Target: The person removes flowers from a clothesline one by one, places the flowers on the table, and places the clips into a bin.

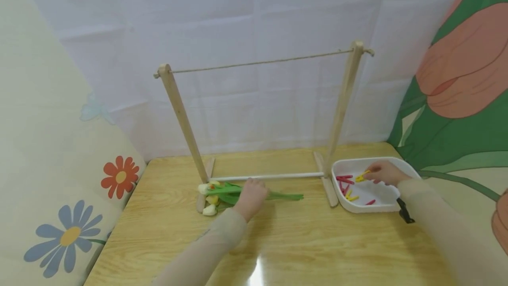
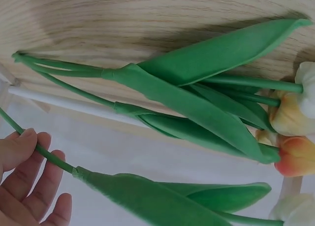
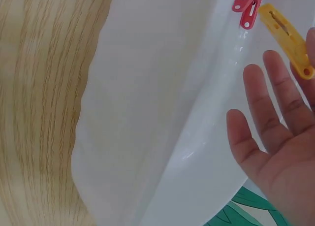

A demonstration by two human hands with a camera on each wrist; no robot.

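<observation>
My left hand (image 1: 252,197) pinches the green stem of one artificial tulip (image 2: 128,194), whose pale bloom is cut off at the edge of the left wrist view. Beside it several more tulips (image 2: 177,100), white, yellow and orange, lie on the table. Over a white plastic basin (image 1: 369,209) at the right, my right hand (image 1: 386,173) holds a yellow clothespin (image 3: 285,39) between thumb and index finger, its other fingers extended. Red clothespins (image 1: 344,180) and another yellow clothespin (image 1: 351,197) lie in the basin.
A wooden stand has a left post (image 1: 181,122) and a right post (image 1: 343,105), with a twine line (image 1: 262,62) stretched between their tops. Low down, a white rod (image 1: 278,176) joins them. Behind hangs a white cloth (image 1: 254,21). A small black object (image 1: 405,212) is by the basin.
</observation>
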